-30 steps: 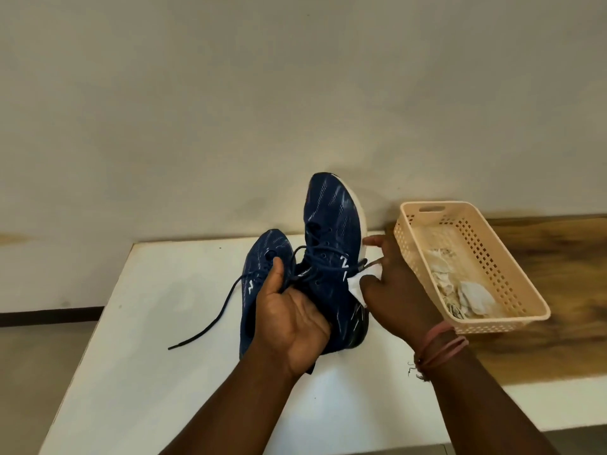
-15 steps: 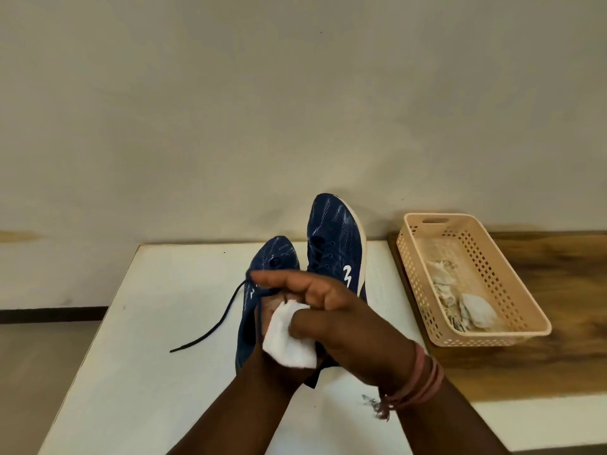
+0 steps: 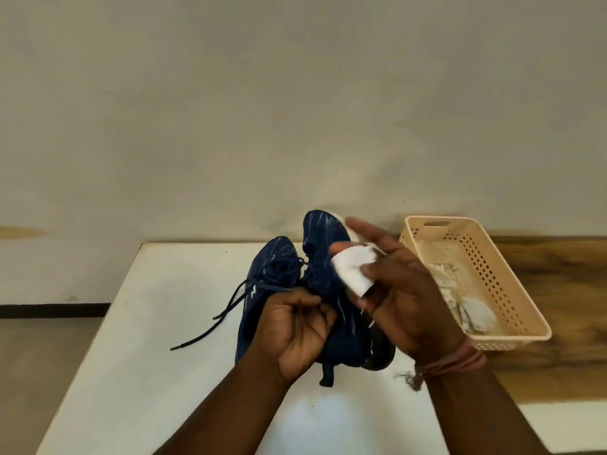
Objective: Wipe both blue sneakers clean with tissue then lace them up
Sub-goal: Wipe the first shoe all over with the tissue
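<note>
1. White table (image 3: pixel 138 372) fills the near half of the view, with a pale wall behind it and wood-grain surface (image 3: pixel 558 323) on the right.
2. Beige perforated basket (image 3: pixel 512 280) sits on the wood-grain surface, right of the shoes, apart from them. Crumpled used tissues (image 3: pixel 473 310) lie inside it, mostly toward the near end.
3. Right blue sneaker (image 3: pixel 323 234) is tilted up off the table, toe pointing far, white sole edge on its right side. Heel end and its pull tab hang near, between the two wrists.
4. Left blue sneaker (image 3: pixel 272 257) lies flat on the table just left of the raised one, touching it. Toe points far, near part is hidden behind the left hand.
5. Right hand (image 3: pixel 404 290) is over the right side of the raised sneaker, back of hand to the camera, motion-blurred. Thumb and fingers pinch a folded white tissue (image 3: pixel 353 270); index finger sticks out straight toward the far left. Tissue sits against the sneaker's upper, contact not certain because of blur.
6. Left hand (image 3: pixel 295 333) is curled tight, fingers and thumb gripping the collar area of the raised sneaker from the left.
7. Dark lace (image 3: pixel 210 326) trails loose from the flat sneaker across the table to the near left, tip resting on the tabletop.
8. Pink bands (image 3: pixel 456 362) wrap the right wrist, with a frayed bit hanging.
</note>
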